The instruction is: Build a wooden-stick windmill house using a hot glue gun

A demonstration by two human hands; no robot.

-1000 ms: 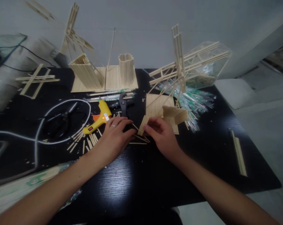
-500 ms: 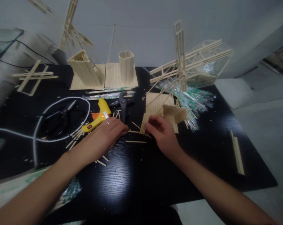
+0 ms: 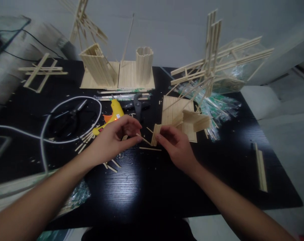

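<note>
Head view: 1 slatted wooden panel [image 3: 155,135], mid-tabletop [image 3: 152,187], at 10 o'clock of the right hand [image 3: 178,147] pinching its edge, likely light, stiff, snappable, best held by edges; left hand [image 3: 115,135] half-curled, 1 thin stick [image 3: 144,139] at 3 o'clock, grip unclear.

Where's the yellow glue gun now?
In the head view, the yellow glue gun lies left of centre, partly behind the left hand, between the white cable loop and a dark tool.

Craft workspace: sticks [image 3: 155,135], glue gun [image 3: 117,108]
</note>
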